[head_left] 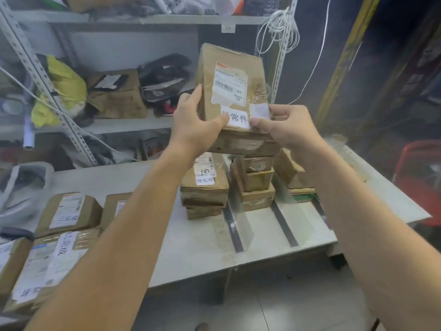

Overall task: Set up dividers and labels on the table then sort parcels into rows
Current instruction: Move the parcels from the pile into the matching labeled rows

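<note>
A brown cardboard parcel with a shipping label is held up above the table, tilted toward me. My left hand grips its left edge, thumb pressing on a white handwritten label at its lower edge. My right hand pinches a small white paper tab at that label's right end. Below, stacked parcels and a second stack of parcels stand in rows on the white table, separated by clear dividers on dark strips.
More labelled parcels lie at the table's left end. Metal shelving behind holds bags and torn packaging. A third parcel pile sits at the right. A red stool stands beyond the table's right edge. Tiled floor lies below.
</note>
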The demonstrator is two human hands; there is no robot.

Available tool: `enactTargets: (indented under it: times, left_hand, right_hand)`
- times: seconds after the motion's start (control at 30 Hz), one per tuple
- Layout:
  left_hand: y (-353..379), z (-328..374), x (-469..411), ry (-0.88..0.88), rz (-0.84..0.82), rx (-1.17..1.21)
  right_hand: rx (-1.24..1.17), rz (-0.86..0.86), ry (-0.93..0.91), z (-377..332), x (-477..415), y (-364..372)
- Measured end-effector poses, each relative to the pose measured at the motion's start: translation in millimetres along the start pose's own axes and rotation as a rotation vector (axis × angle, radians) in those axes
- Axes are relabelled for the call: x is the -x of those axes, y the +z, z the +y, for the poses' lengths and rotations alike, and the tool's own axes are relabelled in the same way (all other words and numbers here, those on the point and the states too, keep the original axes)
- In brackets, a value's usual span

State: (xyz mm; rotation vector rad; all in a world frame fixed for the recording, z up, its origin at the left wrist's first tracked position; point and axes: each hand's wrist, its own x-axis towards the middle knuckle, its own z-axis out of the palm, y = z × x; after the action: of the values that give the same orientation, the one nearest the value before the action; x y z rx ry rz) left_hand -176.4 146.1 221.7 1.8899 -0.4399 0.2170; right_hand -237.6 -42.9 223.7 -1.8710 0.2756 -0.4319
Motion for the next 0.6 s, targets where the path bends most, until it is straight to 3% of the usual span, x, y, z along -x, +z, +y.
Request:
enactTargets:
  times: [0.33,0.6]
  left_hand:
    - [150.7,13.1,-69.9,-0.003,-0.090,0.091]
    - [296.2,15.3,-100.8,-0.031,-0.224,0.039]
  right_hand:
    - [0.071,0.088,0.077,30.0,-67.9,-115.0]
    - [0.118,0.167,0.146,103.9,-118.9,-214.8]
